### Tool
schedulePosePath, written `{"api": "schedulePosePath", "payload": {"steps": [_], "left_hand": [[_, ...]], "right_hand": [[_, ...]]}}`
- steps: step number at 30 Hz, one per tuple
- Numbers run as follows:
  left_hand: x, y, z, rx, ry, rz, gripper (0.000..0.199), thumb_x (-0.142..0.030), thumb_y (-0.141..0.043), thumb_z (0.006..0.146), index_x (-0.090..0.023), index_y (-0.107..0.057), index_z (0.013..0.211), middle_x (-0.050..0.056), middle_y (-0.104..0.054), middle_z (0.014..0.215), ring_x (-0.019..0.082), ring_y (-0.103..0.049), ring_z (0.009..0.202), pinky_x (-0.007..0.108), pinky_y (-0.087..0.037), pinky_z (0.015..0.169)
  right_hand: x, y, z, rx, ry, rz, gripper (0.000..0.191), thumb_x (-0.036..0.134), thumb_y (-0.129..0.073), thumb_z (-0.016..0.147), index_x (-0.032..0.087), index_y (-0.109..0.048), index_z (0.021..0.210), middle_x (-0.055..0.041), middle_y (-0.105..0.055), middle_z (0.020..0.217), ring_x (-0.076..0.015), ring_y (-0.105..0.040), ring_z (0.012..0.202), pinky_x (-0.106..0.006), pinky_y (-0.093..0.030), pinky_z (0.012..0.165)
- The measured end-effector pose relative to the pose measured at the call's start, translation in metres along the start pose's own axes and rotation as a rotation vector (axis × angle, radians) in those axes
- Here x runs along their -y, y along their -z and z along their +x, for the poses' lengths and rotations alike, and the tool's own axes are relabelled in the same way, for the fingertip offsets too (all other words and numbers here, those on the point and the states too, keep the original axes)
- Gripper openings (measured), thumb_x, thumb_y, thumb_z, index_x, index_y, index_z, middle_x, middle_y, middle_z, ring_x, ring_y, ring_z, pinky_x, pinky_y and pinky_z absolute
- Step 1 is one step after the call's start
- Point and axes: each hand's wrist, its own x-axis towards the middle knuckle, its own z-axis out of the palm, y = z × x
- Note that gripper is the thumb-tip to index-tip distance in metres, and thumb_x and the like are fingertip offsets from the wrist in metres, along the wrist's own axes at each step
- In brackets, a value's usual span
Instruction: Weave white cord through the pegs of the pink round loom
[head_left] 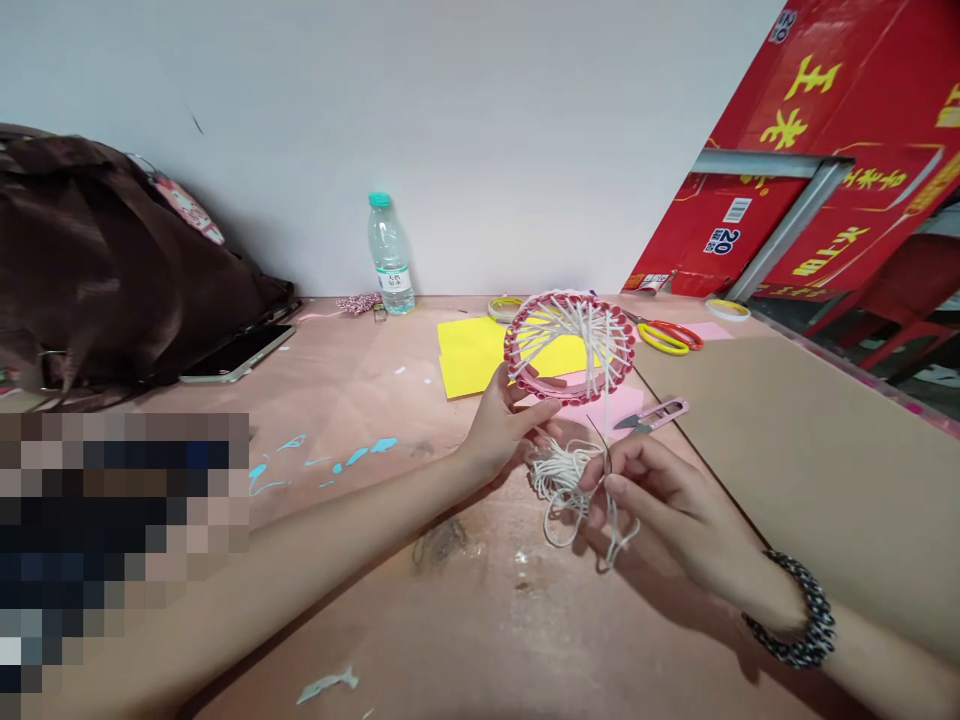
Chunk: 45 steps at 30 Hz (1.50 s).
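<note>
My left hand [504,420] grips the lower left rim of a round hoop [517,375], pink with a scalloped dark-red edge. White yarn strands [574,325] cross its middle and bunch toward the right. With thumb and fingers pinched, my right hand [652,485] holds a thin needle [598,432], its tip pointing up to the left. A strand of white yarn runs from the hoop down to these fingers. Below the hoop, a loose bundle of white yarn [559,475] lies on the table between my hands, partly covered by my right fingers.
Pink thread snips [664,412] and red-and-yellow scissors [667,337] lie to the right. Behind the hoop is yellow paper [472,360]. A water bottle [390,255] stands by the wall, with a phone [240,355] and dark bag [112,270] at left. Red cartons [810,130] rise back right.
</note>
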Motion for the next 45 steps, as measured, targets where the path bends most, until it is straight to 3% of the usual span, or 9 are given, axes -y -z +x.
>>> {"api": "schedulePosePath", "payload": {"steps": [7, 10, 13, 18, 22, 25, 28, 40, 45], "left_hand": [[0.004, 0.006, 0.006, -0.019, 0.034, -0.082, 0.052, -0.026, -0.075, 0.067, -0.024, -0.043, 0.108, 0.003, -0.067, 0.102, 0.007, -0.059, 0.048, 0.016, -0.043, 0.037], [0.004, 0.005, 0.006, 0.007, 0.071, -0.121, 0.051, -0.027, -0.075, 0.069, -0.023, -0.046, 0.111, 0.005, -0.066, 0.104, 0.013, -0.066, 0.064, 0.020, -0.049, 0.046], [0.003, 0.001, 0.002, 0.063, 0.122, -0.246, 0.044, -0.026, -0.074, 0.070, -0.020, -0.049, 0.106, 0.007, -0.066, 0.103, 0.019, -0.069, 0.082, 0.028, -0.056, 0.064], [0.004, -0.006, -0.006, 0.109, 0.291, -0.285, 0.038, -0.039, -0.071, 0.072, -0.016, -0.047, 0.090, 0.003, -0.065, 0.064, 0.012, -0.061, 0.047, 0.022, -0.050, 0.046], [0.008, -0.007, -0.005, 0.037, 0.170, -0.258, 0.042, -0.036, -0.076, 0.067, -0.019, -0.043, 0.088, -0.012, -0.045, 0.045, 0.002, -0.036, 0.029, 0.010, -0.030, 0.031], [0.009, -0.007, -0.004, 0.008, 0.093, -0.183, 0.045, -0.037, -0.075, 0.067, -0.022, -0.042, 0.094, -0.014, -0.043, 0.046, 0.000, -0.030, 0.026, 0.009, -0.023, 0.028], [0.010, -0.007, -0.006, -0.019, 0.025, -0.046, 0.046, -0.038, -0.071, 0.071, -0.023, -0.040, 0.101, -0.014, -0.048, 0.050, 0.001, -0.034, 0.025, 0.011, -0.028, 0.028], [0.009, -0.012, -0.018, 0.024, -0.050, 0.194, 0.046, -0.033, -0.068, 0.074, -0.023, -0.040, 0.110, -0.002, -0.063, 0.083, 0.003, -0.047, 0.035, 0.014, -0.036, 0.030], [0.010, -0.019, -0.026, 0.058, -0.037, 0.129, 0.046, -0.029, -0.071, 0.072, -0.022, -0.044, 0.109, 0.000, -0.065, 0.086, 0.004, -0.052, 0.046, 0.013, -0.041, 0.038]], "right_hand": [[0.005, 0.001, -0.007, 0.158, -0.016, -0.386, 0.011, 0.029, -0.048, 0.094, 0.022, -0.051, 0.087, -0.0062, -0.041, 0.136, -0.0166, -0.063, 0.090, -0.037, -0.057, 0.076], [0.019, -0.001, -0.009, 0.267, 0.098, -0.755, 0.012, 0.025, -0.048, 0.093, 0.023, -0.058, 0.088, -0.0020, -0.038, 0.142, -0.0241, -0.035, 0.131, -0.045, -0.035, 0.107], [0.026, -0.005, -0.008, 0.359, 0.156, -0.915, 0.016, 0.022, -0.045, 0.094, 0.023, -0.060, 0.088, 0.0012, -0.032, 0.146, -0.0205, -0.014, 0.141, -0.042, -0.020, 0.114], [0.019, -0.007, -0.006, 0.324, 0.120, -0.940, 0.012, 0.021, -0.048, 0.092, 0.022, -0.057, 0.085, -0.0014, -0.037, 0.144, -0.0167, -0.025, 0.137, -0.033, -0.031, 0.109], [0.017, 0.003, -0.006, 0.131, 0.190, -0.968, 0.012, 0.023, -0.048, 0.093, 0.023, -0.056, 0.085, -0.0020, -0.047, 0.134, -0.0170, -0.035, 0.131, -0.029, -0.041, 0.098], [0.019, 0.015, -0.005, -0.161, 0.354, -1.051, 0.006, 0.021, -0.053, 0.090, 0.023, -0.057, 0.087, -0.0014, -0.062, 0.102, -0.0139, -0.058, 0.096, -0.024, -0.047, 0.078], [0.021, 0.023, -0.005, -0.342, 0.422, -1.162, 0.003, 0.021, -0.058, 0.087, 0.022, -0.059, 0.085, 0.0027, -0.059, 0.073, -0.0102, -0.054, 0.063, -0.022, -0.044, 0.058], [0.019, 0.021, -0.003, -0.447, 0.434, -1.138, 0.008, 0.025, -0.064, 0.083, 0.020, -0.064, 0.090, 0.0028, -0.065, 0.068, -0.0095, -0.058, 0.056, -0.022, -0.047, 0.052], [0.022, 0.021, 0.000, -0.317, 0.463, -0.917, 0.005, 0.025, -0.068, 0.081, 0.021, -0.069, 0.079, -0.0014, -0.070, 0.077, -0.0126, -0.064, 0.065, -0.021, -0.053, 0.056]]}}
